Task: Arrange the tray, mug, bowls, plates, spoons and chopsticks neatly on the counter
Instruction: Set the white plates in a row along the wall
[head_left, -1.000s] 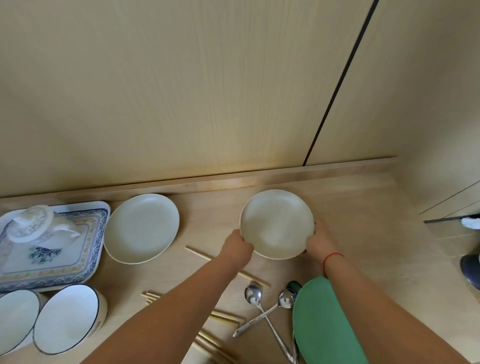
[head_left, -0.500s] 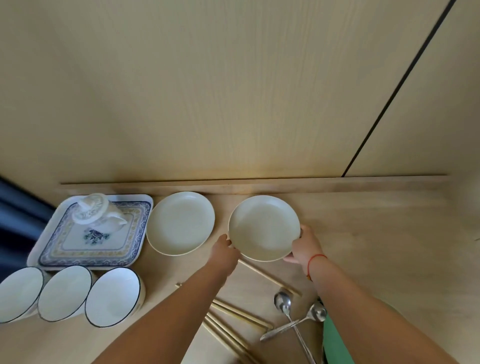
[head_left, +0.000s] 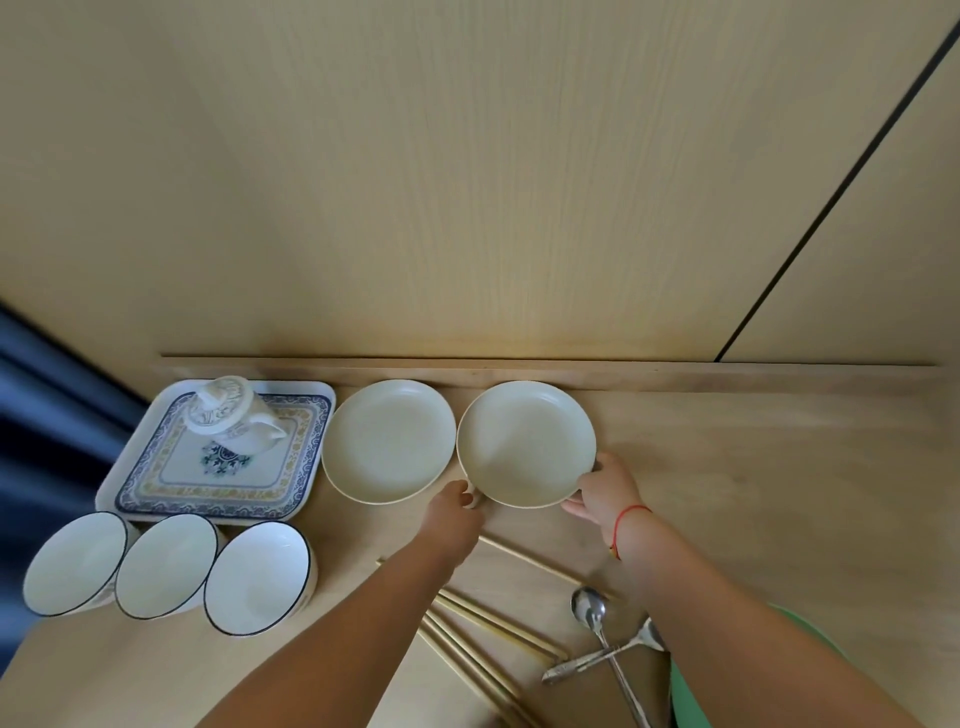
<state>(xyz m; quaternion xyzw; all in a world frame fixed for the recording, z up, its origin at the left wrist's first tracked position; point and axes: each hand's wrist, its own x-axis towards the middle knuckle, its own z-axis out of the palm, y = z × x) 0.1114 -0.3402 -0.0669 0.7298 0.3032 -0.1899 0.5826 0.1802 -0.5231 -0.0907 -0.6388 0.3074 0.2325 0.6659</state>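
Observation:
Two cream plates lie side by side against the counter's back ledge. My left hand (head_left: 454, 506) and my right hand (head_left: 605, 491) grip the near rim of the right plate (head_left: 524, 441), which almost touches the left plate (head_left: 387, 439). A patterned tray (head_left: 156, 467) at the far left carries a lidded white mug (head_left: 231, 415). Three dark-rimmed white bowls (head_left: 166, 564) stand in a row in front of the tray. Wooden chopsticks (head_left: 483, 631) lie scattered under my arms. Two metal spoons (head_left: 597, 631) lie crossed near my right forearm.
The wooden counter (head_left: 779, 493) stretches to the right of the plates. A low wooden ledge (head_left: 675, 376) and wood wall panels close off the back. Something green (head_left: 691, 691) sits at the bottom right edge. A dark blurred area fills the far left.
Both hands have carried the right plate leftward and back, so it now sits beside the left plate. The view has swung left, bringing all three bowls into sight.

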